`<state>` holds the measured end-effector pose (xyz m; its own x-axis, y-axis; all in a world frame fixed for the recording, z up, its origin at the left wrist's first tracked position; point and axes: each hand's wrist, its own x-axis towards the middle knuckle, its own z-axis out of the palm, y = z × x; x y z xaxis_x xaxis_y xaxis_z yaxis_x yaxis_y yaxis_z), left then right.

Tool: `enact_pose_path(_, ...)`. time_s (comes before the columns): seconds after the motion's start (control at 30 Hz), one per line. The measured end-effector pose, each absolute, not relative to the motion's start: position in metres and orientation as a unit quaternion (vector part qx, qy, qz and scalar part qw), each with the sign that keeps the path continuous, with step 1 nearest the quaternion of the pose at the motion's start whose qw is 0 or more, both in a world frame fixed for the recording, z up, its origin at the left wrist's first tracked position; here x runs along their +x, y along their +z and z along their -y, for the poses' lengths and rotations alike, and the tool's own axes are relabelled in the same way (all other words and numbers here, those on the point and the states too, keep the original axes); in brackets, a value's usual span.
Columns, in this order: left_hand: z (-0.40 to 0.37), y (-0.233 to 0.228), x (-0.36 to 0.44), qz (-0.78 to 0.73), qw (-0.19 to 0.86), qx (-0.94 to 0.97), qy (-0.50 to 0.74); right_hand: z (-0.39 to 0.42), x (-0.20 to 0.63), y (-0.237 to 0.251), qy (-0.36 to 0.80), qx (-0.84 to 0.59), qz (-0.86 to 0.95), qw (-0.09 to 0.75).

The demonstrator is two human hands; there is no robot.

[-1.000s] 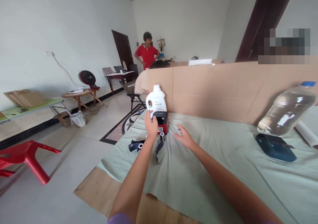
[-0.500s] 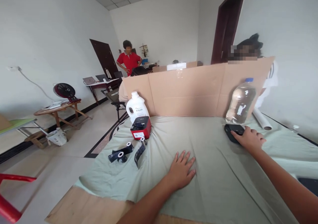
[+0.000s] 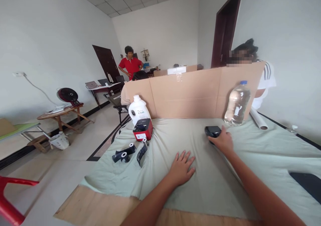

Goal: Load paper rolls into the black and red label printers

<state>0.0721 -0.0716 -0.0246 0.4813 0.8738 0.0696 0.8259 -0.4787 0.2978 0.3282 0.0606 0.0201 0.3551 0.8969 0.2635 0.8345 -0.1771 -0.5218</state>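
My right hand [image 3: 224,139] grips a small black box-shaped device [image 3: 212,131], thumb on its near side; its exact kind is unclear. It is held in front and to the left of a large clear bottle with a blue cap [image 3: 238,104]. My left hand [image 3: 182,167] lies flat on the green cloth [image 3: 175,132], fingers spread and nothing under them that I can see. To its left are several black rolls [image 3: 124,157] with white cores, one partly unrolled [image 3: 142,153]. Behind them sits a red and black box-shaped machine [image 3: 142,129] with a white label.
A white jug [image 3: 138,109] stands behind the red machine. Cardboard [image 3: 185,97] forms a wall across the table's back. A white roll [image 3: 258,119] and a dark flat object [image 3: 307,184] lie at right. People [image 3: 130,65] are beyond the cardboard.
My right hand has closed around the black device and moved it left, away from the front of the bottle. My left hand stays flat on the cloth. The view has shifted slightly.
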Motion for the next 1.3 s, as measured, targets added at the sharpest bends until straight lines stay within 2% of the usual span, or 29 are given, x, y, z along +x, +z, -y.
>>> enact_pose_path(0.2,0.073,-0.031,0.071,-0.493,0.091,0.856,0.127,-0.023,0.206,0.022,0.076,-0.723,0.601,0.331)
enact_pose_path(0.37,0.079,-0.020,0.073,-0.481,0.075,0.859,0.160,0.000,0.174,0.013,0.091,-0.747,0.571,0.327)
enact_pose_path(0.5,0.082,-0.013,0.069,-0.511,0.057,0.834,0.200,0.014,0.172,0.006,0.066,-0.750,0.565,0.336)
enact_pose_path(0.7,0.076,-0.013,0.050,-0.531,0.054,0.774,0.340,0.023,0.177,0.000,0.014,-0.731,0.593,0.338)
enact_pose_path(0.8,0.072,-0.015,0.045,-0.544,0.120,0.725,0.404,0.023,0.192,-0.001,0.036,-0.706,0.616,0.347)
enact_pose_path(0.9,0.064,-0.017,0.042,-0.532,0.230,0.674,0.457,0.015,0.220,-0.007,0.097,-0.643,0.650,0.393)
enact_pose_path(0.97,0.051,-0.016,0.040,-0.532,0.264,0.660,0.461,0.005,0.240,-0.016,0.134,-0.599,0.664,0.426)
enact_pose_path(1.03,0.032,-0.015,0.039,-0.551,0.244,0.673,0.429,-0.008,0.256,-0.026,0.168,-0.587,0.667,0.428)
enact_pose_path(1.17,-0.007,-0.016,0.044,-0.595,0.183,0.711,0.327,-0.027,0.270,-0.037,0.193,-0.598,0.694,0.351)
enact_pose_path(1.3,-0.022,-0.029,0.053,-0.605,0.184,0.690,0.353,-0.028,0.270,-0.035,0.181,-0.598,0.720,0.303)
